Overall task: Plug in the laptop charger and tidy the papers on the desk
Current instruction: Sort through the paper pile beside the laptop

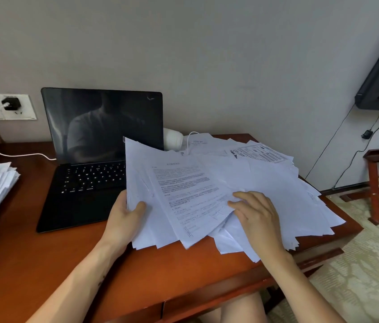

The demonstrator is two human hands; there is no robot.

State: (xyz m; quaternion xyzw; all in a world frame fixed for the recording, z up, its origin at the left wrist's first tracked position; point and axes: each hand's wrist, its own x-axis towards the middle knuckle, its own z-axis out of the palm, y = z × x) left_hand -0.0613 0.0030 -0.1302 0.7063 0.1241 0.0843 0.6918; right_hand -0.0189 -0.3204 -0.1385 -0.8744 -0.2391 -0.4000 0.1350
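Single head-worn view, wide-angle, looking forward and down from the near edge of the desk (pixel 160 276) toward the wall (pixel 207 54). It sits close: both forearms enter from the bottom, and the left hand (pixel 123 220) and right hand (pixel 256 217) fall mid-frame at the papers (pixel 277 183). The desk's far edge, right edge and near right corner show, with the floor (pixel 370 264) beyond; the left side is cropped. The laptop (pixel 86 194) is centre-left. The horizon is slightly tilted and lines bend at the borders.
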